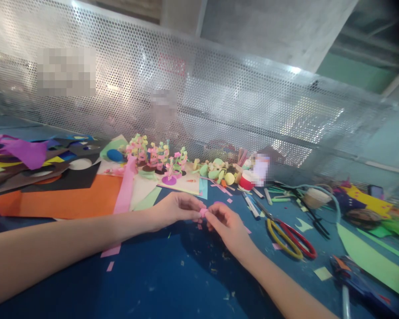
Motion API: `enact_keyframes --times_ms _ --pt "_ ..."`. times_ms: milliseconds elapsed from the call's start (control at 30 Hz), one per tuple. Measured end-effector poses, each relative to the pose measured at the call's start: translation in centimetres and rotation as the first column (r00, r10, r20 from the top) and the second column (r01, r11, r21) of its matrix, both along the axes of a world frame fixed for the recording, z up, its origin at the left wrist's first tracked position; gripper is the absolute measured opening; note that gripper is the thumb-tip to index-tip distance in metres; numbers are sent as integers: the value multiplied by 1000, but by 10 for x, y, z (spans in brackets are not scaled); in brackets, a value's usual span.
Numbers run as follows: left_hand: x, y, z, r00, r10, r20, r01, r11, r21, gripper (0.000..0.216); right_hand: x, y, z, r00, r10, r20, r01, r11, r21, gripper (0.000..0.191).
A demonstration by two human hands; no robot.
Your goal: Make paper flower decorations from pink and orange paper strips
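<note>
Between the fingertips of both hands is a small pink piece (203, 212), held a little above the blue table (166, 283). My left hand (176, 208) pinches it from the left, thumb and fingers closed. From the right, my right hand (228, 223) pinches the same piece with its thumb and forefinger. Whether the piece is paper or foam I cannot tell. Behind the hands stand several small pink, green and yellow flower-like figures (158, 155), one of them on a purple disc (169, 180).
Red-and-yellow-handled scissors (291, 239) lie right of my hands. A blue glue gun (362, 283) is at the lower right, near a light green sheet (375, 257). Orange sheet (69, 197) and a pink strip (125, 186) lie left. A perforated metal screen (219, 102) closes the back.
</note>
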State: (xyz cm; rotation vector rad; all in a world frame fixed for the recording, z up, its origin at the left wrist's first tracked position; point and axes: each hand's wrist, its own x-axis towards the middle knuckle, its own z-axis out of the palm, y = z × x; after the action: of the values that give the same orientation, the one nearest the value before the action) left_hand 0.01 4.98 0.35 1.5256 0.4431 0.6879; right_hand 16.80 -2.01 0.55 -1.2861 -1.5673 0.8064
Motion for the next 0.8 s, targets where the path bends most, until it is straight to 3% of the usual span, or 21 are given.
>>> enact_keyframes --times_ms 800 --pt "1 1 -1 997 71 -27 -71 997 2 23 -1 1 2 997 33 -67 -35 999 -28 21"
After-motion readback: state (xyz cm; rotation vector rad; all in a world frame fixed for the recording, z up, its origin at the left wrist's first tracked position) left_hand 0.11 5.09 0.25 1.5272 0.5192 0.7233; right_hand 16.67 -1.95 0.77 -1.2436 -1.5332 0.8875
